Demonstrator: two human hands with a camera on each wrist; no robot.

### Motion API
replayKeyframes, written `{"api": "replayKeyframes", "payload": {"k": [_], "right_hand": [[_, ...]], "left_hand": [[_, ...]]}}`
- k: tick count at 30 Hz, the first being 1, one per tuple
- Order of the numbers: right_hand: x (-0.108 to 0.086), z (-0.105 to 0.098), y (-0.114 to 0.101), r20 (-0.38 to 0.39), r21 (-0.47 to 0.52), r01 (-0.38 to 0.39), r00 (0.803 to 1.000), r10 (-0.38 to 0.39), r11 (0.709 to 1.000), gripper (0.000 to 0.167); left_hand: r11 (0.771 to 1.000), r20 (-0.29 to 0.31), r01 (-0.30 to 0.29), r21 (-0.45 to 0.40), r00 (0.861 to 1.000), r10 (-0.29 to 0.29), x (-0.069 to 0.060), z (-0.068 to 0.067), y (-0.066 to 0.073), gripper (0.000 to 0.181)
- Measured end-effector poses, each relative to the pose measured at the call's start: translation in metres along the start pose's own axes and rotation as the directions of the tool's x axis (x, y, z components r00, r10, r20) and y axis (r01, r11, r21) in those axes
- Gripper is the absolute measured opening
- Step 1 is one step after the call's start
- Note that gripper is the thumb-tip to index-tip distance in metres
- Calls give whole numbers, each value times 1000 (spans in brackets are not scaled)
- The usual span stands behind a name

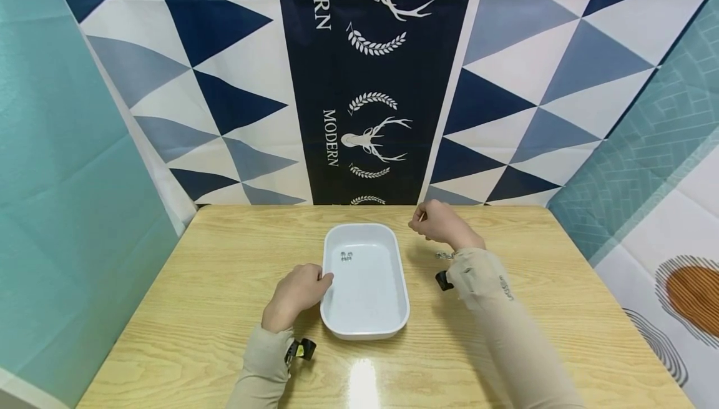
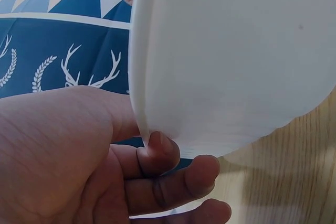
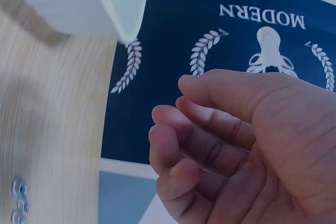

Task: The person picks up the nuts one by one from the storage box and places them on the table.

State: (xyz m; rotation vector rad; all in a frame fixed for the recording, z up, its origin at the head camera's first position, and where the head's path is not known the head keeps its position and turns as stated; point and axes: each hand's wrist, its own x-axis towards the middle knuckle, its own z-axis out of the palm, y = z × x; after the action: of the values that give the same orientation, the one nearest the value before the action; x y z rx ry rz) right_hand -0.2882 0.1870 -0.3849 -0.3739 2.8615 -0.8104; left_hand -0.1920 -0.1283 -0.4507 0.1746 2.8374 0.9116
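Note:
A white rectangular tray [image 1: 366, 329] with raised walls sits at the middle of the wooden table. My left hand [image 1: 300, 288] grips its left wall, thumb at the rim and curled fingers against the outside, as the left wrist view shows. Several small clear, shiny bead-like pieces [image 1: 346, 256] lie inside the tray near its far left. More clear pieces [image 3: 20, 201] lie on the table right of the tray, below my right wrist. Beyond them my right hand [image 1: 440, 223] hovers near the table's far edge, fingers loosely curled, with nothing visible between thumb and fingers.
The wooden table [image 1: 185, 309] ends at a patterned cloth wall [image 1: 367, 84] at the back. A teal cloth [image 1: 67, 165] hangs along the left side, and another patterned cloth [image 1: 635, 209] along the right. Each wrist carries a small black camera [image 1: 444, 280].

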Motion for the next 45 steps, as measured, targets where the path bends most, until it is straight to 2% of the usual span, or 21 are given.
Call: {"api": "replayKeyframes", "payload": {"k": [11, 18, 25, 31, 37, 45], "right_hand": [[5, 11, -26, 9, 55, -5, 1000, 4, 998, 16], [11, 20, -43, 23, 105, 15, 1000, -17, 994, 17], [16, 33, -56, 40, 133, 43, 998, -49, 990, 17], [22, 46, -60, 73, 147, 28, 997, -39, 989, 15], [30, 56, -61, 76, 125, 58, 995, -68, 990, 11], [38, 78, -62, 108, 137, 33, 993, -48, 990, 7]], "left_hand": [[1000, 6, -4, 5, 1000, 4, 0, 1, 0, 41], [1000, -5, -16, 5, 1000, 16, 1, 1, -1, 42], [1000, -3, -3, -6, 1000, 3, 0, 2, -3, 42], [1000, 8, -11, -1, 1000, 11, 1, 4, -3, 42], [1000, -6, -15, -6, 1000, 15, 3, 3, -2, 42], [1000, 14, -17, 11, 1000, 16, 2, 3, -2, 40]]}}
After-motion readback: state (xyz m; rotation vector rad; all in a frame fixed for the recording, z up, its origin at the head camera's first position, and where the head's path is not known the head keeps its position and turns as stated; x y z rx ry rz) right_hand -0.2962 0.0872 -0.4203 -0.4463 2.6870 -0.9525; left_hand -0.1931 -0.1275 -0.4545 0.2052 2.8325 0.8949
